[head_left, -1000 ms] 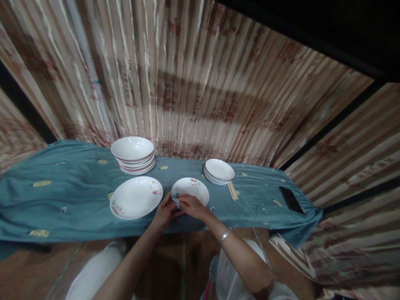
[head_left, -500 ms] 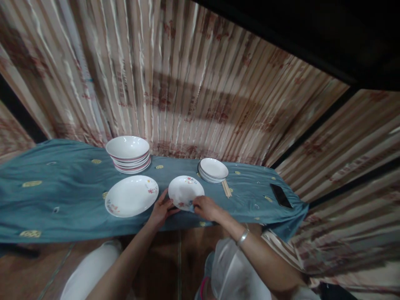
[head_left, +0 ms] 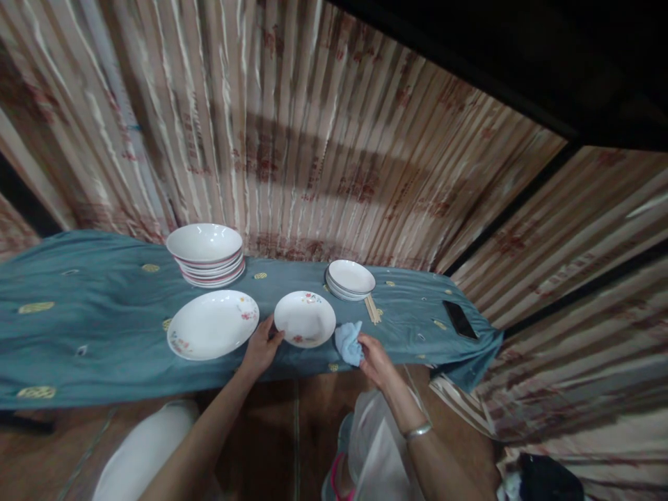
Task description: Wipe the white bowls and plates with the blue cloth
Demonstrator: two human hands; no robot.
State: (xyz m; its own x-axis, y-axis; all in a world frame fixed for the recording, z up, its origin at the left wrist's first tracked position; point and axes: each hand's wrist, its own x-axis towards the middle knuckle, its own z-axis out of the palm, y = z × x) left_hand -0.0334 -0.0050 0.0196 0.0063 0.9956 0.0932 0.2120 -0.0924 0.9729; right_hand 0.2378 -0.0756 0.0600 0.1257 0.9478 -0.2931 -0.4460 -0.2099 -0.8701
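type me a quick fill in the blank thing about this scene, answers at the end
The crumpled cloth in the right hand is light ____.
The left hand has its thumb at the rim of a small plate decorated with ____.
The silver bracelet is on the ____ wrist.

Missing words: blue; flowers; right

On our table (head_left: 120, 327): small plate (head_left: 305, 319) just right of big plate (head_left: 213, 324), bowl stack (head_left: 206, 254) behind the latter. Dish stack (head_left: 351, 280) behind-right of small plate, sticks (head_left: 372, 310) before it, phone (head_left: 460, 319) farthest right. Our left hand (head_left: 261, 348) between plates; cloth (head_left: 348, 343) in our right (head_left: 376, 360).
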